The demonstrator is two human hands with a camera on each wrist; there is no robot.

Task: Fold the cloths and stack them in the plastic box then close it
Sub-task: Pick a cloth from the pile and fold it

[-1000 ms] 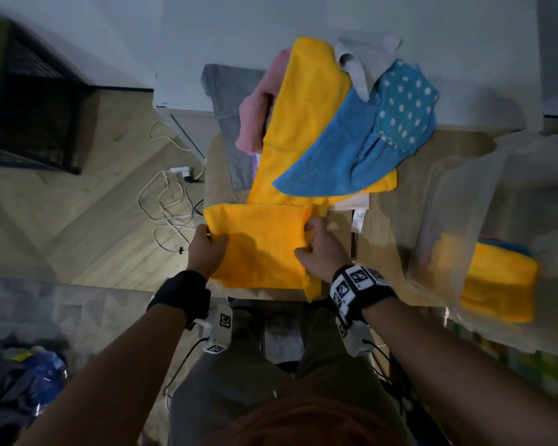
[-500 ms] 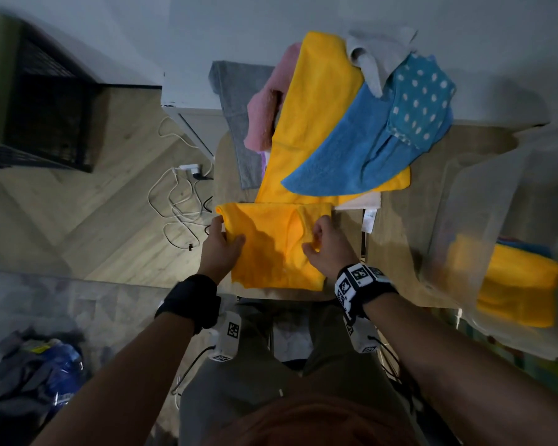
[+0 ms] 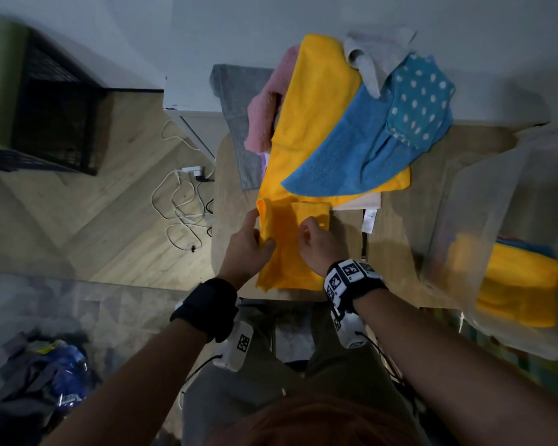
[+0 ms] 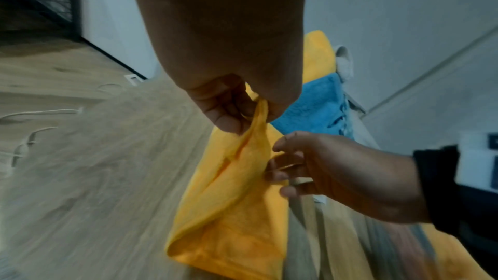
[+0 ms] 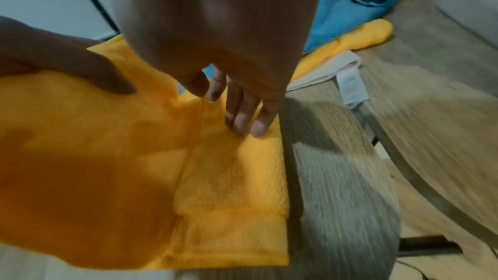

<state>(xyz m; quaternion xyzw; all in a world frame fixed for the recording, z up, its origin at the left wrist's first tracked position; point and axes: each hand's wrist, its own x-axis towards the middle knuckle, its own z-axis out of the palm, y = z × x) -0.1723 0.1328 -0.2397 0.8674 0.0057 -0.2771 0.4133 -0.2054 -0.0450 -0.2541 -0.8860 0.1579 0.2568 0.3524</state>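
Observation:
A yellow cloth lies partly folded at the near edge of the wooden table. My left hand pinches its left edge and holds it lifted over the rest. My right hand pinches the top layer's edge between thumb and forefinger, with the other fingers resting on the lower layer. The translucent plastic box stands at the right, open at the top. Inside it lies a folded yellow cloth with blue beneath.
A pile of unfolded cloths fills the far table: a large yellow one, blue, polka-dot, pink, grey and a white one with a label. Cables and a black crate are on the floor at the left.
My left hand has lifted the cloth's left edge and carried it rightward toward the right hand, so the cloth is narrower. My right hand stays at the cloth's far right part.

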